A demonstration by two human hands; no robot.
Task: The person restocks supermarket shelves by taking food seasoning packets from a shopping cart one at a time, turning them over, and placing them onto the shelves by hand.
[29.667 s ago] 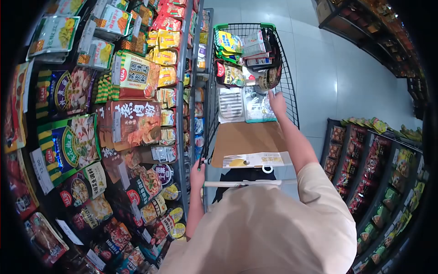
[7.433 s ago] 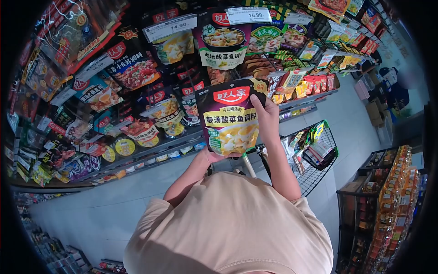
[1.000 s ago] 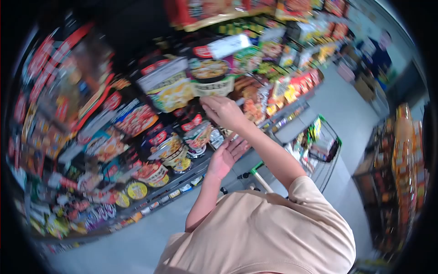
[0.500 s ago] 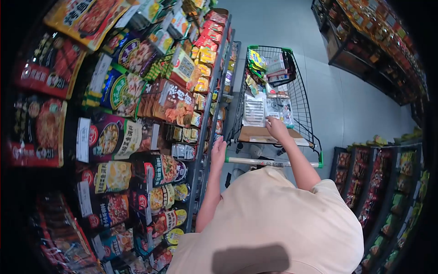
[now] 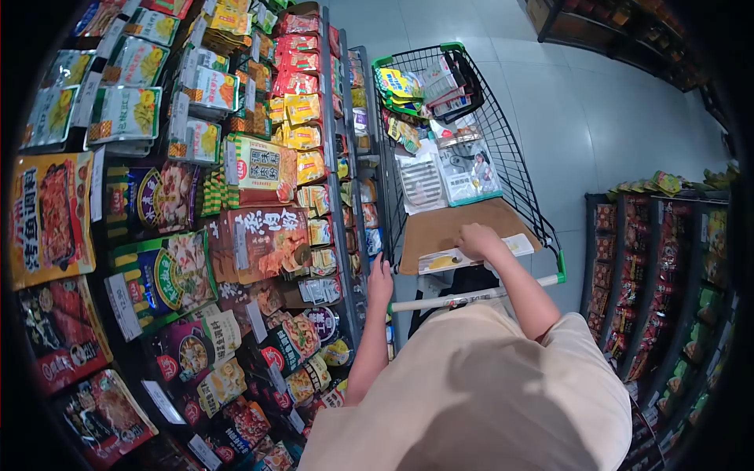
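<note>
My left hand (image 5: 380,280) is raised at the left end of the cart's handle (image 5: 448,301), beside the shelf edge. Its fingers point up and look stretched out, with no item visible in them. My right hand (image 5: 478,241) is over the brown seat flap (image 5: 432,227) of the shopping cart (image 5: 512,149), by a white printed strip (image 5: 441,261). Its fingers are curled, and whatever they may hold is hidden. Beyond the flap, the cart carries a striped packet (image 5: 422,182), a white and teal packet (image 5: 471,174) and yellow-green bags (image 5: 399,85).
Shelves on my left hold seasoning packets (image 5: 169,282), yellow sachets (image 5: 301,110) and price tags (image 5: 123,306). A dark rack (image 5: 648,282) of packets stands on the right. Grey tiled floor (image 5: 561,118) runs beside the cart, with another display (image 5: 628,39) at the far right.
The view has shifted, and the cart's load appears farther left. My right hand has drawn back from the packets to the flap. My left hand stays near the handle's left end.
</note>
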